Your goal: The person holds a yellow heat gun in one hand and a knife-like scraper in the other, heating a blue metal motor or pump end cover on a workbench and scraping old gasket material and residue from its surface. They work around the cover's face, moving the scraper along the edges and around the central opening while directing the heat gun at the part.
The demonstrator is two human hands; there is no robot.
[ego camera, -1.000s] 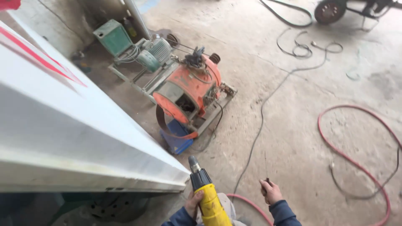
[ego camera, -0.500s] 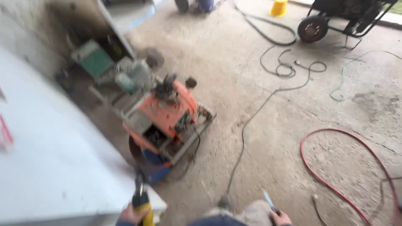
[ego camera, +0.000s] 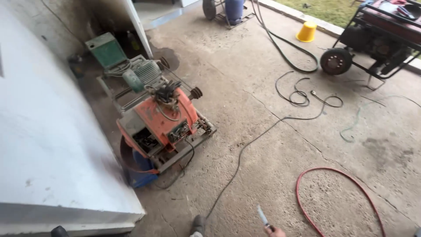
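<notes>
One white panel point(ego camera: 57, 145), flat and smooth, is being seen far left of the right hand point(ego camera: 275, 231). One boxy orange machine point(ego camera: 164, 123) is sitting up-left of it. A thin pale bit point(ego camera: 262, 217) is being gripped in that hand, poking upward. One red hose point(ego camera: 337, 197) is curving just right, on rough concrete.

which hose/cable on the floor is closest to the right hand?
The red hose, curving in a loop just right of the right hand. The thin black cable passes to the hand's left; the thick dark hose and green cord lie much farther off.
</notes>
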